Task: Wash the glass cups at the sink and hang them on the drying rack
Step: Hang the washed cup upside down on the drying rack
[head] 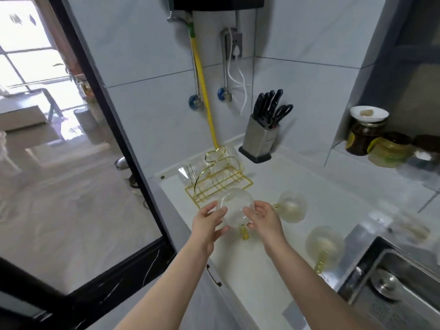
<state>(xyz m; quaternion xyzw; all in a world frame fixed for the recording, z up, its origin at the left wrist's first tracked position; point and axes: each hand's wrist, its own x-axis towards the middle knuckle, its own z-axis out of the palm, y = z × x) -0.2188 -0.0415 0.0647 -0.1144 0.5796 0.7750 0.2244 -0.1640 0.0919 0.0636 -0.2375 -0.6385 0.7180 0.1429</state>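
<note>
White countertop [262, 270]; glass cup [234, 207] between curled fingers [215, 214] of both hands.

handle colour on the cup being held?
Yellow; the glass cup itself is clear. Handle shows below it in the head view.

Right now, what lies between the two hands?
In the head view, a glass cup lies between the left hand and right hand; both hold it.

A home kitchen: tiled walls, a white worktop [262, 258] with a steel sink [392, 277], a knife block [259, 139], and jars [364, 136] on a shelf.
</note>
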